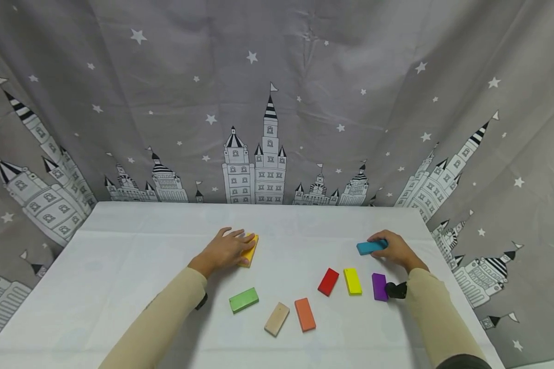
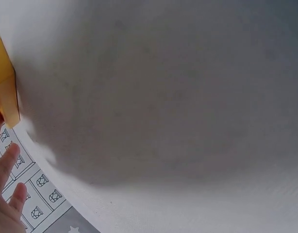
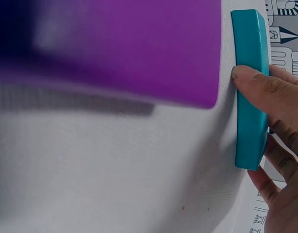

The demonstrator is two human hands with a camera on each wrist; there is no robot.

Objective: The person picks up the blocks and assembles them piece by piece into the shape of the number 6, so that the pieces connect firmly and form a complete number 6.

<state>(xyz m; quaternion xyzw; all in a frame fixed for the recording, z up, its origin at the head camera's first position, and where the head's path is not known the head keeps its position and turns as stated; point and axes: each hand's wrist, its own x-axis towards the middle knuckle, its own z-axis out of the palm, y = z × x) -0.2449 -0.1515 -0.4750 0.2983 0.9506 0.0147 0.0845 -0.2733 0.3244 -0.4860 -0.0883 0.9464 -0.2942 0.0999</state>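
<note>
A grey curtain [image 1: 304, 61] printed with stars and castles fills the upper half of the head view and meets the far edge of the white-covered counter [image 1: 120, 256]. The counter's right edge slants down past the right forearm, so outward room is short there; the left side of the frame and the stretch between the hands offer far more.

At centre left, the left hand [image 1: 228, 250] pinches the amber block [image 1: 251, 254] between thumb and fingertips, its other fingers spread. At centre right, the right hand [image 1: 394, 251] pinches the blue block [image 1: 365, 248], thumb on the near side and fingers behind. Both grips probably cross the narrow width because it suits the hand's span, leaving one end of the blue block exposed. Whether either block is lifted, I cannot tell.

Below them the remaining blocks lie apart in a loose arc, likely so that fingers fit around each: green [image 1: 243, 301], plain wood [image 1: 277, 319] and orange [image 1: 305, 314] at lower centre, then red [image 1: 328, 282], yellow [image 1: 353, 282] and purple [image 1: 379, 287] toward the right. Tightest is the purple one's right edge, where the black wrist camera [image 1: 397, 290] overlaps it in view; contact is unclear.
</note>
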